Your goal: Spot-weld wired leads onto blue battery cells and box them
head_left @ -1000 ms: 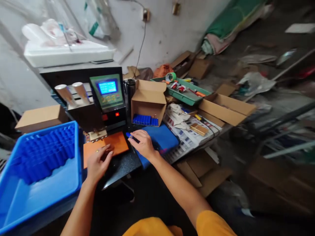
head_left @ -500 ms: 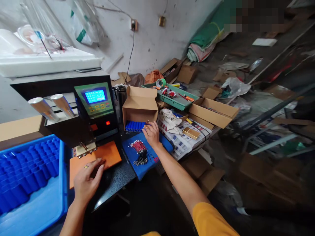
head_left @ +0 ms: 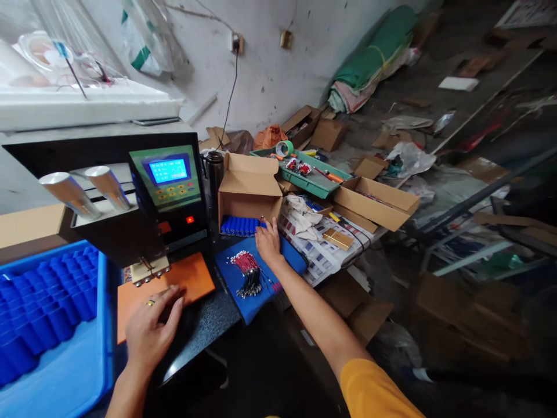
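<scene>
The right hand point(head_left: 268, 241) is resting at the front right corner of an open cardboard box point(head_left: 250, 184), its fingers bending over the end of a row of blue cylindrical cells point(head_left: 239, 224) lying along the box's bottom; whether it is grasping one I cannot tell. The left hand point(head_left: 152, 328) is lying loosely curled and ungripping on an orange board point(head_left: 198, 278), just in front of the metal-tipped head point(head_left: 150, 271) of a bench machine point(head_left: 117, 238) whose lit display point(head_left: 167, 170) is facing the person. Between the two hands, a bundle of red and black wire leads point(head_left: 249, 274) is lying on a blue mat point(head_left: 249, 310). A dark flask point(head_left: 214, 174) is standing between machine and box, while a green tray point(head_left: 315, 184) holding a roll of green tape point(head_left: 285, 148), a crumpled white cloth point(head_left: 300, 217) and a gold case point(head_left: 338, 238) are crowding the bench on the right. Many more blue cylinders point(head_left: 47, 307) are filling the back of a blue tub point(head_left: 104, 325), which the left edge is cutting off. The right hand is hiding the row's end, the left hand's own back is covering some of its fingertips, the display's characters are staying too small to read, and the floor clutter at far right is blurring into shadow.
</scene>
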Demonstrator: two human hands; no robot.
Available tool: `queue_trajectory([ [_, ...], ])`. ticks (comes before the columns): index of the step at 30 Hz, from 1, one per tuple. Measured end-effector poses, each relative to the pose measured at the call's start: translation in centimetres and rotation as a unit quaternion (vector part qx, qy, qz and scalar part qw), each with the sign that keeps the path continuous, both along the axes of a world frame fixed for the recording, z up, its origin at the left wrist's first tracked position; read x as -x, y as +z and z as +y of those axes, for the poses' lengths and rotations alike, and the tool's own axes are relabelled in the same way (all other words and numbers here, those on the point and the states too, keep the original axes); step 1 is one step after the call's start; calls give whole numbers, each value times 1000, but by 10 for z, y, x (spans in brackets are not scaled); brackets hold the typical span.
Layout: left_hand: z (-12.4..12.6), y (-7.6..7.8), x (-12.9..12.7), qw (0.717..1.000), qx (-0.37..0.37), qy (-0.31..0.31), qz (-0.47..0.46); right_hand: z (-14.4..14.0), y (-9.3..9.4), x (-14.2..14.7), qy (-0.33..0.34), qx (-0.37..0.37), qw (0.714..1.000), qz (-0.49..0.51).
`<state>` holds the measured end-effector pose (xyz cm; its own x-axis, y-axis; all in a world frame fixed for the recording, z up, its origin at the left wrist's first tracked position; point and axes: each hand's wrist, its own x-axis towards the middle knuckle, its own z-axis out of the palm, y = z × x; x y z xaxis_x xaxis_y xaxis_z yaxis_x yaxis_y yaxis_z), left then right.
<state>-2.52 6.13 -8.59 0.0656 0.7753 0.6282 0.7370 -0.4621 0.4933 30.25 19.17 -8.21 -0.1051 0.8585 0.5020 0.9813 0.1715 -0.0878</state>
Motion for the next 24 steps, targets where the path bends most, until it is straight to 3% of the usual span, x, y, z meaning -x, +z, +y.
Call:
queue_trajectory([
  [11,0,6,-2,1000,1,-10,-4,7,-2,1,4,22,999,-23],
  [18,-1,8,0,1000,6,-12,-18,-20,0,-8,100,-80,987,94],
  [20,0,8,2,999,21,-14,-21,-36,-8,-17,80,-119,976,165],
  [24,0,8,4,998,56,-23,-36,-52,-32,-34,-45,-141,933,327],
])
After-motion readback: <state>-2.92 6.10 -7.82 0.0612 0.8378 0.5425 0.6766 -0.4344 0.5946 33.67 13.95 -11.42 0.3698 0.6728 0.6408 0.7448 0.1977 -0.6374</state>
